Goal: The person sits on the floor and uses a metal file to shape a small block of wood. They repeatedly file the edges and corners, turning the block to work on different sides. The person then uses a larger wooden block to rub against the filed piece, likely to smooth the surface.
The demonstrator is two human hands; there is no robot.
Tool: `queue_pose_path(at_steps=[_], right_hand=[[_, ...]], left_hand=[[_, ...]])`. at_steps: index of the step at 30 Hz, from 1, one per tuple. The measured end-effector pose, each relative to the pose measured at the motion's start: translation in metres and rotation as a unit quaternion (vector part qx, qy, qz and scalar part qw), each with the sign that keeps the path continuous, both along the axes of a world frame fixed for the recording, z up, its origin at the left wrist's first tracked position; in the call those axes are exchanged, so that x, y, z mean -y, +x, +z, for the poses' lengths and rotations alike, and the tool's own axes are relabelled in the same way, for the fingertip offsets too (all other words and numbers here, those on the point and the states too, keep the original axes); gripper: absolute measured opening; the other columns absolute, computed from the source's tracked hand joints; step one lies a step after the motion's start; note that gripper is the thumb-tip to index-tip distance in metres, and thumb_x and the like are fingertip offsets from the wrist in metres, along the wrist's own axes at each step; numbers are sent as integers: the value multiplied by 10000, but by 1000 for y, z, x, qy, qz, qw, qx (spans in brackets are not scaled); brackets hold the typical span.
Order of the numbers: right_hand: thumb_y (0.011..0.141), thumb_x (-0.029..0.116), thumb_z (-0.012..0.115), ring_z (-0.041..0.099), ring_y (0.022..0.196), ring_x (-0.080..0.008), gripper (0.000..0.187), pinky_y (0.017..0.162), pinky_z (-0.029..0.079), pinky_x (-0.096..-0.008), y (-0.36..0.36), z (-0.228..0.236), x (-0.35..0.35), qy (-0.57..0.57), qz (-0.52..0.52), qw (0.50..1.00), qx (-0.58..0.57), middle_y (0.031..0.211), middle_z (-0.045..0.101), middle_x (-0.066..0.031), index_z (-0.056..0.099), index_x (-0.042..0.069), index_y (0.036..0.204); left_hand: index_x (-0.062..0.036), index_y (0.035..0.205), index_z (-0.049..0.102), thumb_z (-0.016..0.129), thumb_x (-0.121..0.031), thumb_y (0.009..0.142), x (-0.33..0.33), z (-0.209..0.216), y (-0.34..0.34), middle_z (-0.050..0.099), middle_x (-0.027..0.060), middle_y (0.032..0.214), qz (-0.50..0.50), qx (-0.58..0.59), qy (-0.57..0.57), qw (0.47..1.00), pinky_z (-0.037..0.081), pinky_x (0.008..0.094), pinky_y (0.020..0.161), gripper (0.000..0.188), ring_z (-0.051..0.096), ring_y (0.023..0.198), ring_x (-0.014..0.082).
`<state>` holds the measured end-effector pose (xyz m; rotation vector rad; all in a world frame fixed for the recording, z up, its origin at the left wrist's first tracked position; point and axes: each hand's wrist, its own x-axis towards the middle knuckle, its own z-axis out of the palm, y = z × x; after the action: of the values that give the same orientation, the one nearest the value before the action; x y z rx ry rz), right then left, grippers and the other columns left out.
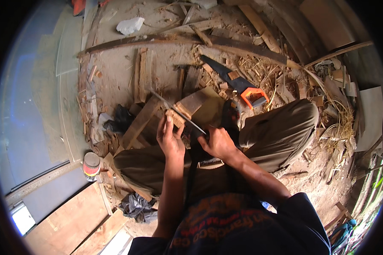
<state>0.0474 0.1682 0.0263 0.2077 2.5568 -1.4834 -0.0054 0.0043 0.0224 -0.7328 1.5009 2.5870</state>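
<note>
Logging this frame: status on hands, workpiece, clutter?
Left hand steadies the wood block. Right hand grips a long thin blade laid across it. Handsaw and wood scraps lie beyond, clear of both hands.

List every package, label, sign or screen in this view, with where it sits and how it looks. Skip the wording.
Small can: on the ground at the person's left, beside the left knee; round, pale lid, label banded red, yellow and dark.
White bag: on the dirt at the far top, crumpled, white.
Black bag: low left, by the planks, crumpled, glossy black.
No sign or screen can be made out.
</note>
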Motion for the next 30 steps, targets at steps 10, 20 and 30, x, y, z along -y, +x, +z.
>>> queue_pose_path(at_steps=[10, 20, 30], right_hand=[[868, 253, 709, 667, 682, -472, 334, 642, 566, -516, -13, 19, -4, 27, 13, 999, -12, 679, 662, -253, 630, -60, 954], [865, 259, 750, 688, 616, -398, 379, 585, 576, -484, -7, -8, -6, 171, 29, 979, -110, 642, 674, -188, 581, -42, 1022], [964, 383, 626, 735, 764, -402, 539, 701, 611, -458, -25, -3, -59, 290, 126, 947, -58, 920, 724, -246, 562, -64, 1259]], left_hand=[[-55, 1315, 621, 733, -242, 966, -4, -1, -13, 644, 47, 1293, 16, -21, -13, 1000, 559, 394, 883, 412, 612, 1162, 174], [-79, 1225, 654, 730, -183, 961, -3, -1, -24, 662, 44, 1250, -29, -22, -39, 999, 582, 448, 943, 295, 632, 1154, 166], [-37, 1248, 642, 725, -159, 966, -18, 7, -8, 678, 59, 1179, 11, -46, -69, 996, 581, 464, 947, 318, 651, 1100, 163]])
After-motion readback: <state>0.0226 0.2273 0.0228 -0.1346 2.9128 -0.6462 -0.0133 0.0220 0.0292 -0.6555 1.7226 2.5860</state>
